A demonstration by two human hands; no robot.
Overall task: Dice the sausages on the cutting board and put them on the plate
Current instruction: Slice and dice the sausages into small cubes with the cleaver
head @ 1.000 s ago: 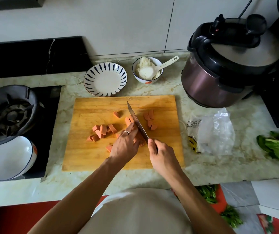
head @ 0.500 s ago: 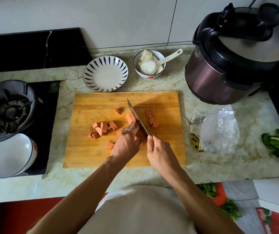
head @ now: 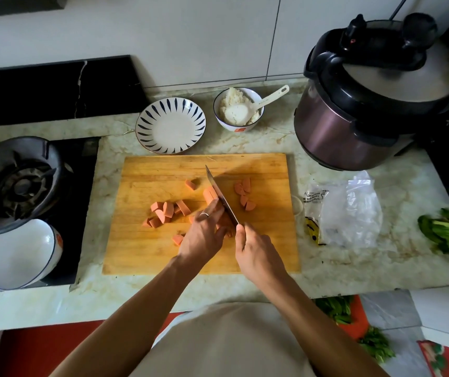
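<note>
At frame centre, the left hand (head: 201, 235) pins the sausage (head: 210, 194) on the cutting board (head: 141, 248); the right hand's (head: 256, 247) grip curls tightly around the knife (head: 222, 199).

Marble countertop (head: 326, 270): pale, veined. Behind it stood white wall panels (head: 190, 36); below it, red floor (head: 41, 346); left, black hob (head: 82, 191).

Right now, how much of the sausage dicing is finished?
Partly done: cut sausage pieces lie on the cutting board, more right of the knife. In hand: the left hand holds the remaining sausage while the right hand cuts. Left: finishing, then filling the plate, which holds nothing yet.
</note>
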